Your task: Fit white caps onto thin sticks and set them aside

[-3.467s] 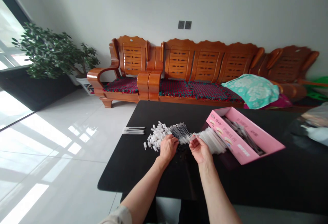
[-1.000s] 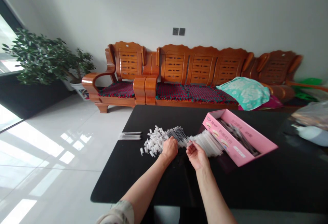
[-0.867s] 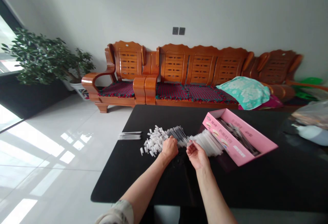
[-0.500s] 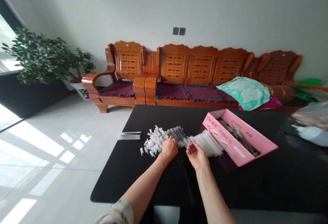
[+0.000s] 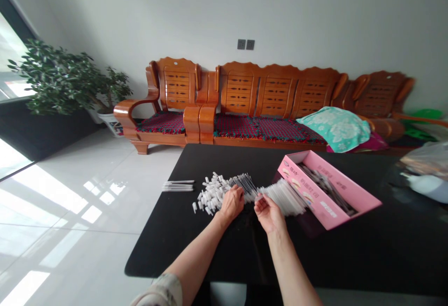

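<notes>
On the black table, my left hand (image 5: 233, 202) is curled palm down, its fingertips by the near end of a row of thin dark sticks (image 5: 246, 182). A heap of small white caps (image 5: 212, 194) lies just left of it. My right hand (image 5: 269, 212) is turned palm up with bent fingers closed together, at the left ends of a pile of whitish translucent tubes (image 5: 285, 197). Whatever either hand pinches is too small or hidden to make out. Several slim whitish sticks (image 5: 178, 186) lie side by side near the table's left edge.
A pink box (image 5: 329, 194) with dark sticks inside stands right of the tubes. A white bottle-like object (image 5: 429, 185) and a plastic bag (image 5: 429, 159) sit at the far right. Behind the black table (image 5: 343, 259) stands a wooden sofa (image 5: 276, 91); a potted plant (image 5: 70, 77) is left.
The view has shifted very slightly. My left hand's fingers have turned a little, beside the dark sticks; my right hand has stayed almost where it was.
</notes>
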A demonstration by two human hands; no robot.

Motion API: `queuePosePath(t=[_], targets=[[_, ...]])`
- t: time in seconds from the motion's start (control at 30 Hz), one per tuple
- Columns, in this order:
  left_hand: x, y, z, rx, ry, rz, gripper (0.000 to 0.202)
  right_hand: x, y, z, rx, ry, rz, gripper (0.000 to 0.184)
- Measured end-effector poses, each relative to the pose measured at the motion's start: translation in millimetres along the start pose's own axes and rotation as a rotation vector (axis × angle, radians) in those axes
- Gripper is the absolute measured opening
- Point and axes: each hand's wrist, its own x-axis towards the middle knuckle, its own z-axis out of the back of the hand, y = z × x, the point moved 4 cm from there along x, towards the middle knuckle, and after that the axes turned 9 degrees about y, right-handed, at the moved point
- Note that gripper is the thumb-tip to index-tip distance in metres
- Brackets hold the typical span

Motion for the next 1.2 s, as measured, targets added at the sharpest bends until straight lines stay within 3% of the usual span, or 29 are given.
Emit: queuePosePath(t=[0.37, 0.43, 0.57, 0.7, 1.0, 1.2], targets=[[1, 7, 1.0, -0.307, -0.121, 0.013, 0.023, 3, -1, 2, -0.037, 0.001, 0.017, 0.011], [1, 13, 3.6, -0.503, -0.15, 0.082, 0.017, 4, 0, 0, -0.045, 0.0, 0.03, 0.009], [-8, 24, 7.9, -1.184, -0.17, 0.242, 0.02, 3, 4, -5, -0.059, -0.009, 0.076, 0.007], [-25, 18, 23.5, -1.579, -0.179, 0.2, 0.036, 2, 6, -14, -0.106, 0.018, 0.151, 0.006], [-46, -2, 43.4, -1.734, -0.172, 0.207, 0.03, -17, 0, -46, -0.2, 0.073, 0.286, 0.02], [-48, 2, 43.0, -1.829, -0.171, 0.246, 0.018, -17, 0, -43, -0.217, 0.099, 0.272, 0.021]])
